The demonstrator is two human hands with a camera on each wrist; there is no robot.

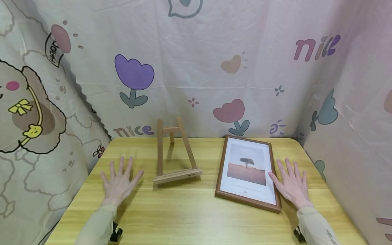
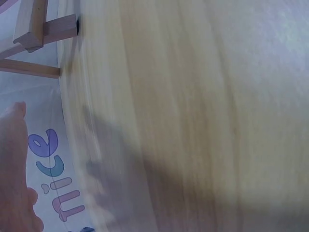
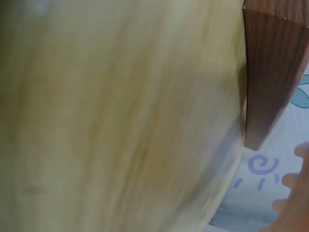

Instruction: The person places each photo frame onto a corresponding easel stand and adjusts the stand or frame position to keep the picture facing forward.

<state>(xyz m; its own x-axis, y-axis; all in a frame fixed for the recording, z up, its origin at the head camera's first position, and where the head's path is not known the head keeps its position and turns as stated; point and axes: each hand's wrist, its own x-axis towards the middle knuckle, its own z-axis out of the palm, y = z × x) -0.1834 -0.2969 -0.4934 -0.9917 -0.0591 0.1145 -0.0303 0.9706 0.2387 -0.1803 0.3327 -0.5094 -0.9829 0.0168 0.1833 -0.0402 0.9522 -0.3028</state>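
Observation:
A small wooden easel (image 1: 177,175) stands left of centre on the table, its ledge toward me. To its right lies a brown-framed picture (image 1: 247,200) of a lone tree, face up and slightly turned. My left hand (image 1: 118,185), fingers spread, is left of the easel and holds nothing; in the left wrist view the hand (image 2: 14,174) shows above the table with its shadow below. My right hand (image 1: 292,185) is spread at the picture's right side, its thumb overlapping the frame in the head view. The right wrist view shows the frame's brown edge (image 3: 273,72) near the fingers (image 3: 292,193).
The yellow wood-grain table (image 1: 183,217) ends at a printed cloth (image 1: 190,68) hanging behind it. More cloth hangs along the left and right sides. A black strap device (image 1: 116,232) sits at the left wrist, another (image 1: 299,234) at the right.

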